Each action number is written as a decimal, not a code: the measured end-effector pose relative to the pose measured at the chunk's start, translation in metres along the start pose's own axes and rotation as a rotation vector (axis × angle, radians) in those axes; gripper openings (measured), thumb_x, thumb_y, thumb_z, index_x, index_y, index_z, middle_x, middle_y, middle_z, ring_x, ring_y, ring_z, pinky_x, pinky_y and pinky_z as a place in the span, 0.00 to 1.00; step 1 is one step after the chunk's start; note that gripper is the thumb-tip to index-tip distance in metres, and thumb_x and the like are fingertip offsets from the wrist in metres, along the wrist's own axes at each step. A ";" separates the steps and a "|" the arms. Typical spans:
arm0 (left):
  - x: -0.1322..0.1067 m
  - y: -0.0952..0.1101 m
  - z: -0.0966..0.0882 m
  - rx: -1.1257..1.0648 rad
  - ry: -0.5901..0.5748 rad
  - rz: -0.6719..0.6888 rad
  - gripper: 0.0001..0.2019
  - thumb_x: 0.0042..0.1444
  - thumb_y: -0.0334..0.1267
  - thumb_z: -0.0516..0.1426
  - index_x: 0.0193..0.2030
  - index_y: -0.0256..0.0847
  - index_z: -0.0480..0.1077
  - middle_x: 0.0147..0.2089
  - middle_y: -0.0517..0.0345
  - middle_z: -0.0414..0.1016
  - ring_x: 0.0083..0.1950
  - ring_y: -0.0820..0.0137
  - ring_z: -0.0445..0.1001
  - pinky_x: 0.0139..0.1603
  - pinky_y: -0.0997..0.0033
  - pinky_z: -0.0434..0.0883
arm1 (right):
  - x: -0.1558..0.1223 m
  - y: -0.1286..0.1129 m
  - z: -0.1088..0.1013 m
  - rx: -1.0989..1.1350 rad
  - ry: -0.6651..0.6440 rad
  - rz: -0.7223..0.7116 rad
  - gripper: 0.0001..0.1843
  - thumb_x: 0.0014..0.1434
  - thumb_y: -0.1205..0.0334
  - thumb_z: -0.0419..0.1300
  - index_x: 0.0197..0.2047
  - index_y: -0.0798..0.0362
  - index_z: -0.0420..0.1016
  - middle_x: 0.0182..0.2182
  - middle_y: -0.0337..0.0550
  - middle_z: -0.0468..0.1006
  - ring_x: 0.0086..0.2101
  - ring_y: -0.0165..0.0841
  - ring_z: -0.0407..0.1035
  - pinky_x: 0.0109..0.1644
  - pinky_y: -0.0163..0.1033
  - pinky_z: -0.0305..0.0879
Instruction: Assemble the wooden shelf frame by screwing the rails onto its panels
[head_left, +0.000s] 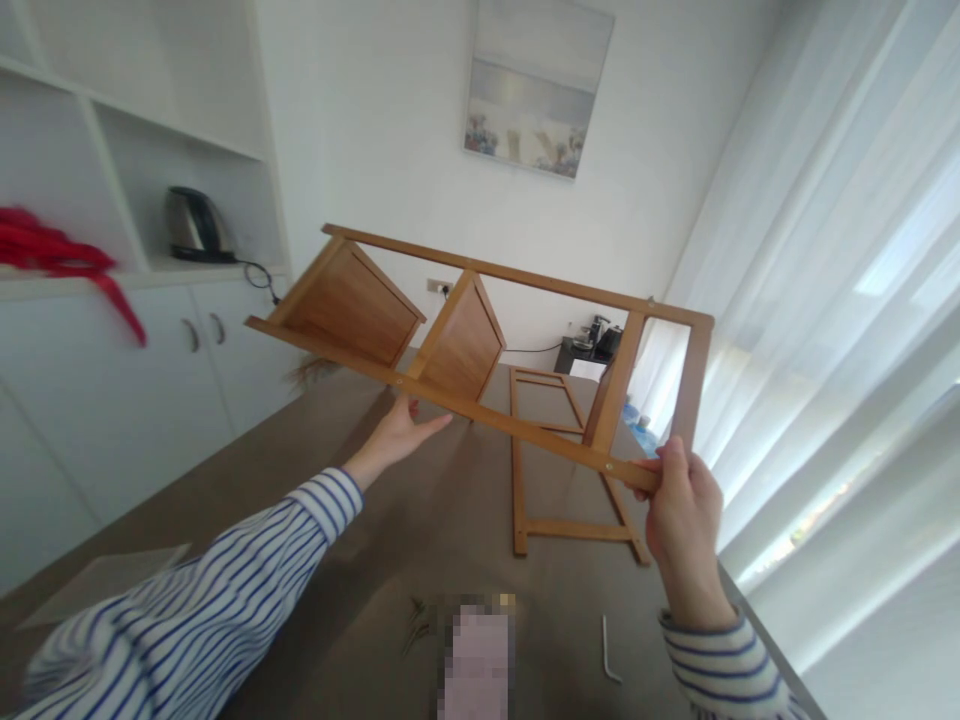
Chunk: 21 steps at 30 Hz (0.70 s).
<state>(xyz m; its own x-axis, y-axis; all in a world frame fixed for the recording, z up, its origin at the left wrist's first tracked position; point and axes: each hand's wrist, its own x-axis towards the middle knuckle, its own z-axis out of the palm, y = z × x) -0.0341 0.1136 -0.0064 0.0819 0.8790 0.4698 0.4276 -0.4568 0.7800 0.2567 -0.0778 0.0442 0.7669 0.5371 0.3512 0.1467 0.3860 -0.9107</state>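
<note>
We log the far left first: a red cloth (56, 245) hangs over a shelf edge of the white cabinet (247, 370), and a kettle (196, 222) stands in the next compartment. At lower left, a translucent sheet (112, 580) lies on the brown bench (352, 640), partly behind our striped left sleeve (255, 560).

Our left hand (397, 435), left of centre, is unclenched, thumb spread away from the fingers; the fingertips are at the lower rail of the raised wooden frame (495, 417). Whether they bear any load we cannot tell. This frame spans the middle of the view, tilted above the bench, with two slatted panels set slantwise in its left half.

Bottom centre: small dark pieces (416, 625), too small to identify, just left of a pixelated pink object (480, 660). Above, at top centre, a picture (532, 90) hangs on the wall. Right of centre, a second wooden frame (519, 500) lies flat, partly hidden by the raised one. Nearer us, at lower right, lies an L-shaped hex key (604, 645).

Our right hand (684, 500) clasps the raised frame's near right corner, thumb uppermost. Blue bottles (641, 430) show behind; a sheer curtain (847, 350) fills the right edge.
</note>
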 end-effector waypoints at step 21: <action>0.021 0.059 -0.014 0.381 0.239 0.159 0.16 0.61 0.48 0.47 0.28 0.40 0.63 0.19 0.61 0.63 0.21 0.71 0.64 0.24 0.72 0.53 | 0.094 -0.090 0.002 0.100 -0.098 0.242 0.10 0.58 0.59 0.61 0.30 0.56 0.68 0.16 0.35 0.66 0.14 0.24 0.62 0.11 0.26 0.58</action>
<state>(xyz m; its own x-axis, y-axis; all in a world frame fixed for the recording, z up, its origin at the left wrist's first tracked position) -0.0193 0.1031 0.0552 -0.0166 0.7256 0.6879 0.7296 -0.4617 0.5045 0.3144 -0.0605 0.1593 0.7075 0.6907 0.1497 -0.0992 0.3068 -0.9466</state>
